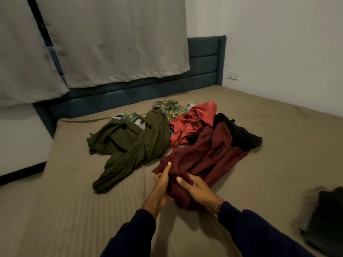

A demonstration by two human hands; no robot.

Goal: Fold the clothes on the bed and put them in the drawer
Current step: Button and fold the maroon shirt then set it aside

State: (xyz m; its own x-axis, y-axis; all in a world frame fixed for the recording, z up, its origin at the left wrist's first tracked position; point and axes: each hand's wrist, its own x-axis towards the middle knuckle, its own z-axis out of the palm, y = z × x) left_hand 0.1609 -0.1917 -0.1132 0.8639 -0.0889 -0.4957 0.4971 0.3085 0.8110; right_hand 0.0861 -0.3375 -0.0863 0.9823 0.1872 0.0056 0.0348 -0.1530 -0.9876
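I see the bed point(241, 182) filling most of the view, its tan sheet carrying every garment. Behind its far edge stand the blue headboard point(204, 62) and grey curtains point(115, 39). Near the bed's middle lies a loose heap: the olive garment point(130, 143) sprawls on the left, one long part trailing toward the near edge; the maroon garment point(207, 154) lies on the right, reaching from the heap toward me. Behind them sit the red garment point(193, 121), the black garment point(241, 134) at the heap's right, and the green plaid shirt point(170, 108) farthest back. A blurred dark garment point(326, 217) lies near the bed's right edge. My left hand point(161, 184) pinches the maroon garment's near end, thumb on top. My right hand point(194, 188) grips the same bunched end, fingers curled over it.
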